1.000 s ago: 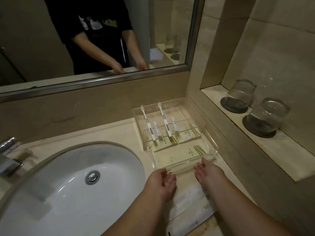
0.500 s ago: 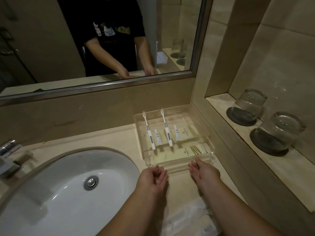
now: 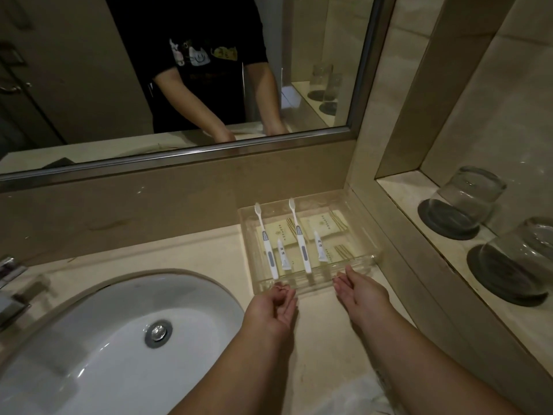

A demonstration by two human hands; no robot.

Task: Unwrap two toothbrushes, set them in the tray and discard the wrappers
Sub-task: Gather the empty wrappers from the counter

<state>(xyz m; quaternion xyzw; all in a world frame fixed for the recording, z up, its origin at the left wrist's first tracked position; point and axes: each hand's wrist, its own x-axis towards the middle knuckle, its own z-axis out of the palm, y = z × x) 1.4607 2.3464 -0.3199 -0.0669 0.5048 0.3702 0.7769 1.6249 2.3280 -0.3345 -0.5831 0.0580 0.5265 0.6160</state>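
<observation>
Two white toothbrushes with grey grips lie unwrapped in the clear tray: the left toothbrush and the right toothbrush, each with a small toothpaste tube beside it. My left hand and my right hand rest palms inward on the counter, fingertips at the tray's near edge, holding nothing. The pale wrappers lie on the counter between my forearms at the bottom of the view, partly hidden.
A white sink with a metal drain fills the lower left, and a faucet stands at the left edge. Two upturned glasses on dark coasters sit on the right ledge. A mirror spans the wall behind.
The view has tilted up, so the wrappers have slid toward the bottom edge. Both hands stay at the tray's near edge, and the tray has shifted slightly toward the wall.
</observation>
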